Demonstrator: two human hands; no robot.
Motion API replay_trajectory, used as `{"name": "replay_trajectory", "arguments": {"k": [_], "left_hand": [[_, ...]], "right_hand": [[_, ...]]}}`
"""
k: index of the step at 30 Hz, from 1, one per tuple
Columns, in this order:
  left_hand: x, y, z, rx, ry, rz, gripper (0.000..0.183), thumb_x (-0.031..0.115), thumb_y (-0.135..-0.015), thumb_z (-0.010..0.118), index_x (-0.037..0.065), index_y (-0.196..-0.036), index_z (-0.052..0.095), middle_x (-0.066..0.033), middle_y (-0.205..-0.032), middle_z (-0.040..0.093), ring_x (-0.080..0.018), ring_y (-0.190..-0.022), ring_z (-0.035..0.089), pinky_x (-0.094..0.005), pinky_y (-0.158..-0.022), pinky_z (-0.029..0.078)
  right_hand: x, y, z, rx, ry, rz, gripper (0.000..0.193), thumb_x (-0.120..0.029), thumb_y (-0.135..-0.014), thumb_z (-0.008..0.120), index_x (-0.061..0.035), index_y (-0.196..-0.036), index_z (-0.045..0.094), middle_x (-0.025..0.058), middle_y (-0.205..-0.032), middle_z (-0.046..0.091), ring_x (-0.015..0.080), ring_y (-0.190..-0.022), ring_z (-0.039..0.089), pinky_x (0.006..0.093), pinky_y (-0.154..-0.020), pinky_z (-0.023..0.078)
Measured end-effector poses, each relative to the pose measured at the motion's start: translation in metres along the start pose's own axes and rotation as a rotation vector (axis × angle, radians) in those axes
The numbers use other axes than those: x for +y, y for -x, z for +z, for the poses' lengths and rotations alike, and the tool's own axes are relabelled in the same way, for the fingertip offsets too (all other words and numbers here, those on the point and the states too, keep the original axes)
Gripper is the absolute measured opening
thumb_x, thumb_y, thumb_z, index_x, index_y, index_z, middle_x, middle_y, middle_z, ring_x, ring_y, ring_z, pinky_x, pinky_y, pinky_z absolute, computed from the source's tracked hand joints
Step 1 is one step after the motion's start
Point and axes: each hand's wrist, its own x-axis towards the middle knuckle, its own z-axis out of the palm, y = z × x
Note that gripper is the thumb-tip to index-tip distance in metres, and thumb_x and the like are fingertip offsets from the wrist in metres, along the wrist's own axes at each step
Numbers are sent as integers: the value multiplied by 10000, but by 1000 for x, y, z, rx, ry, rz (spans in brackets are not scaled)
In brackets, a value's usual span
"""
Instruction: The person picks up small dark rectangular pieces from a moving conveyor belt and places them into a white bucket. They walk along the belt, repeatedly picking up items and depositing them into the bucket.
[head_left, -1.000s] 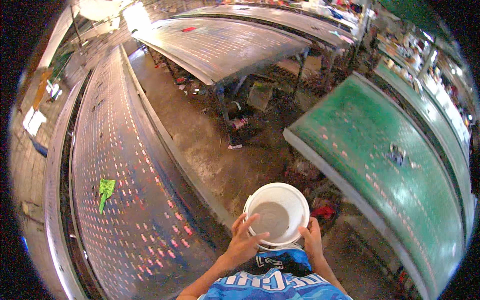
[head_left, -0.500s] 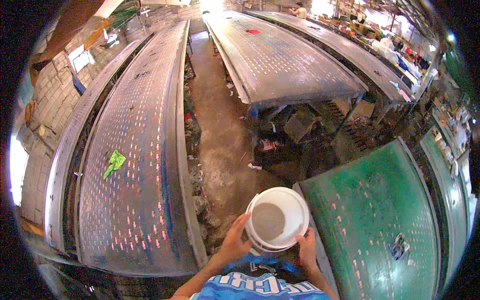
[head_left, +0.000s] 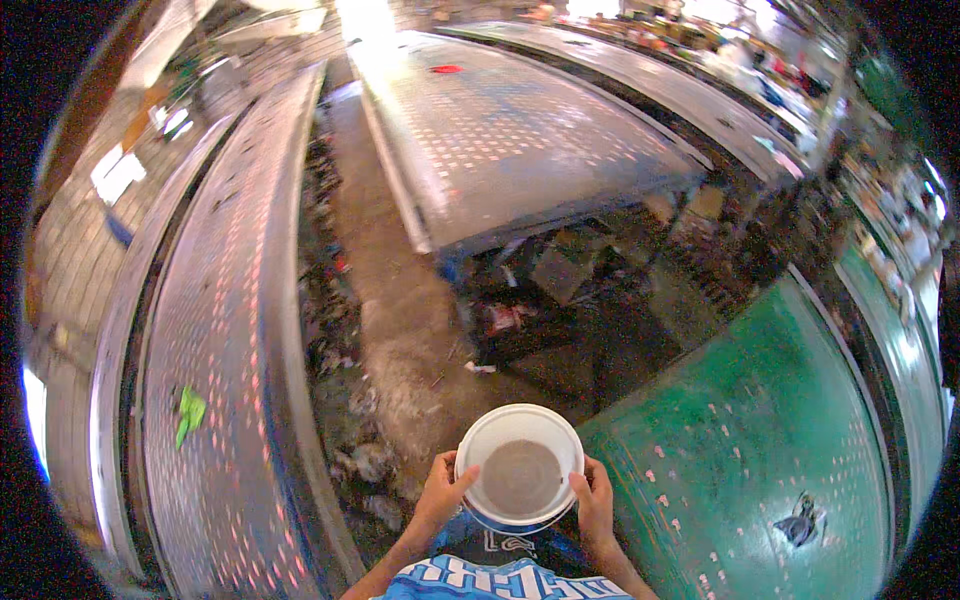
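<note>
A white plastic bucket (head_left: 472,448) is held in front of my body, its open top facing up toward me. Greyish matter shows at its bottom; I cannot tell whether that is a liquid or a stained base. Around the left side of the rim my left hand (head_left: 443,494) is closed, thumb on top. My right hand (head_left: 594,496) grips the opposite side in the same way, thumb over the edge. The fingers under the rim are partly hidden by the bucket. A thin wire handle hangs along the near side.
A long spotted table (head_left: 215,330) with a bright green cloth (head_left: 190,413) runs along the left. Ahead stands another spotted table (head_left: 540,150) bearing a red piece (head_left: 446,69). At right is a green table (head_left: 740,440) with a dark crumpled cloth (head_left: 798,524). Littered brown floor (head_left: 400,330) lies between.
The bucket has moved down a little and left in the view, and its mouth now faces me more squarely. Both hands keep their hold. The tables have shifted as my head turned.
</note>
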Motion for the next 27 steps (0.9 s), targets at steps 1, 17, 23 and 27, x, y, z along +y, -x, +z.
{"name": "replay_trajectory", "arguments": {"k": [1,17,23,27], "left_hand": [[-5,-33,1,-40,79,-69,597,307,-1029,749,-27,-1430,459,-154,-1240,674,-186,-1020,700,-325,-809,610],[217,-494,13,-550,-4,-39,426,118,-920,751,-5,-1273,547,-103,-1109,719,-162,-951,706,-337,-816,601],[236,-560,127,-643,-243,4,342,149,-844,778,-11,-1124,665,-70,-994,716,-156,-895,663,-318,-835,535],[245,-590,222,-709,-246,-32,354,141,-856,790,-10,-1134,633,-85,-991,706,-163,-893,671,-325,-835,550]], "right_hand": [[-11,-20,3,22,36,7,465,-280,-987,704,6,-1349,642,142,-1252,714,240,-1146,663,383,-1032,514],[-107,-358,71,232,233,-27,544,-341,-1062,624,-10,-1489,557,221,-1397,684,354,-1319,652,428,-1121,486],[-59,-405,25,450,-63,-87,587,-407,-1140,497,4,-1560,491,186,-1532,577,310,-1424,538,414,-1205,393],[-65,-452,-42,634,-159,-25,613,-444,-1182,364,23,-1562,475,174,-1532,563,265,-1408,528,400,-1214,378]]}}
